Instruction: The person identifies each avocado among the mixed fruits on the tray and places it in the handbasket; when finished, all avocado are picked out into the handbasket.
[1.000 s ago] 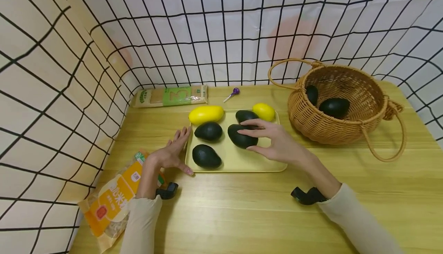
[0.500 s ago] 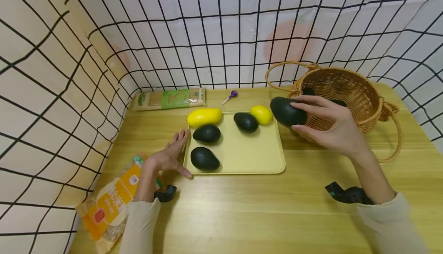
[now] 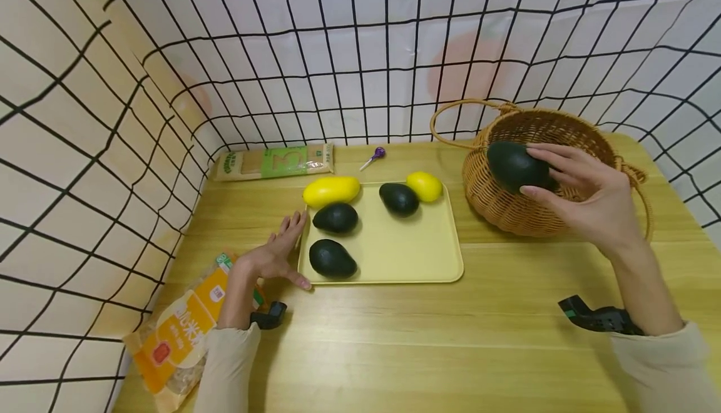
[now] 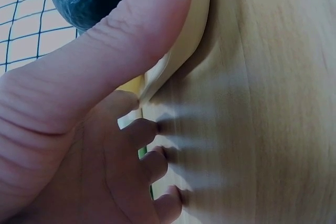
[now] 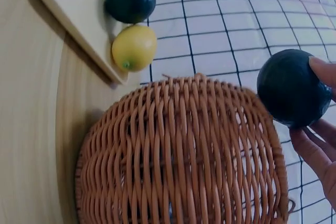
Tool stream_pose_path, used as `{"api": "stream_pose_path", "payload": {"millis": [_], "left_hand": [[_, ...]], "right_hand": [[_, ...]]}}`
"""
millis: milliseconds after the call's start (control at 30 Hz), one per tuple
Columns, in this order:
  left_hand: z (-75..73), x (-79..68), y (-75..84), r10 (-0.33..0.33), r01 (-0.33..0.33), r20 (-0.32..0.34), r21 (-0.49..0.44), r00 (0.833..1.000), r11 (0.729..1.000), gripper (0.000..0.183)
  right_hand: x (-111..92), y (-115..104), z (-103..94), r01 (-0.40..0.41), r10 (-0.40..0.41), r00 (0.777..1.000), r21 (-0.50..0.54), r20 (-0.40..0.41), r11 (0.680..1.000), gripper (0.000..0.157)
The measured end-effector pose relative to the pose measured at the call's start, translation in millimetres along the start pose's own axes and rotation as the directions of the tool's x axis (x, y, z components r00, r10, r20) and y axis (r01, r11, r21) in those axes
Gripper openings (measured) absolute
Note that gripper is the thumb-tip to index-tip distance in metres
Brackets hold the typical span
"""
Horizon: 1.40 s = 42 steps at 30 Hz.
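Note:
Between thumb and fingers my right hand [image 3: 591,197] holds a dark green avocado [image 3: 517,167] over the near left rim of the wicker basket [image 3: 507,213]. In the right wrist view that avocado [image 5: 291,88] is clear of the basket's side [image 5: 184,156]. My left hand [image 3: 276,255] rests at the left edge of the yellow tray [image 3: 405,250], fingers spread and thumb at its near corner. On the tray lie more avocados: one near the front left [image 3: 332,259], one behind it [image 3: 335,218], and one [image 3: 398,199] beside a lemon [image 3: 424,186]. The basket's contents are hidden.
A yellow mango-like fruit [image 3: 332,191] lies at the tray's back left corner. Behind the tray are a noodle packet [image 3: 276,161] and a purple lollipop [image 3: 379,152]. An orange food bag [image 3: 180,331] lies by the left forearm. Black wire grid [image 3: 360,56] encloses the table.
My right hand has lifted an avocado off the tray and carried it right to above the basket's rim. The left hand stays at the tray's edge.

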<state>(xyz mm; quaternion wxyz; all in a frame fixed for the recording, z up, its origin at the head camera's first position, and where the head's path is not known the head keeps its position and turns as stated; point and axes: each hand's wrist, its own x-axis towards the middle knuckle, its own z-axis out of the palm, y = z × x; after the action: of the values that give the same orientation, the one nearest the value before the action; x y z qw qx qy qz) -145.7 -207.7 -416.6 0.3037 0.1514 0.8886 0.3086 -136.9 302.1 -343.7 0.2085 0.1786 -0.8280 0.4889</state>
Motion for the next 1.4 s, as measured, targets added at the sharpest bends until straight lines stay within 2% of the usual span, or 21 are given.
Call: {"api": "stream_pose_path", "payload": {"millis": [200, 400, 800, 1067, 1200, 1300, 1400], "left_hand": [[1.0, -0.3, -0.3, 0.006, -0.006, 0.001, 0.000, 1.000, 1.000, 0.141], [1.2, 1.1, 0.5, 0.014, -0.014, 0.000, -0.010, 1.000, 1.000, 0.141], [0.4, 1.3, 1.8, 0.011, -0.011, -0.002, -0.005, 1.000, 1.000, 0.140], [0.7, 0.8, 1.9, 0.014, -0.014, 0.002, -0.009, 1.000, 1.000, 0.141], [0.7, 2.0, 2.0, 0.014, -0.014, 0.003, -0.004, 1.000, 1.000, 0.141], [1.1, 2.4, 2.0, 0.006, -0.006, 0.003, 0.000, 1.000, 1.000, 0.141], [1.1, 2.4, 1.9, 0.004, -0.004, 0.000, -0.003, 1.000, 1.000, 0.140]], "right_hand": [[-0.5, 9.3, -12.6, -0.043, 0.044, 0.997, 0.012, -0.069, 0.999, 0.058], [3.2, 18.9, -22.6, -0.174, 0.166, 0.976, -0.046, -0.142, 0.984, 0.055], [3.2, 32.5, -19.7, -0.323, 0.316, 0.939, -0.034, -0.132, 0.946, 0.053], [2.7, 32.9, -14.6, -0.329, 0.322, 0.933, -0.017, -0.160, 0.944, 0.041], [2.0, 30.7, -11.9, -0.371, 0.358, 0.924, -0.084, -0.137, 0.925, 0.043], [3.4, 27.0, -7.7, -0.359, 0.347, 0.933, -0.160, -0.101, 0.920, 0.046], [7.1, 19.9, 0.3, -0.287, 0.276, 0.958, -0.196, -0.085, 0.938, 0.048]]}}
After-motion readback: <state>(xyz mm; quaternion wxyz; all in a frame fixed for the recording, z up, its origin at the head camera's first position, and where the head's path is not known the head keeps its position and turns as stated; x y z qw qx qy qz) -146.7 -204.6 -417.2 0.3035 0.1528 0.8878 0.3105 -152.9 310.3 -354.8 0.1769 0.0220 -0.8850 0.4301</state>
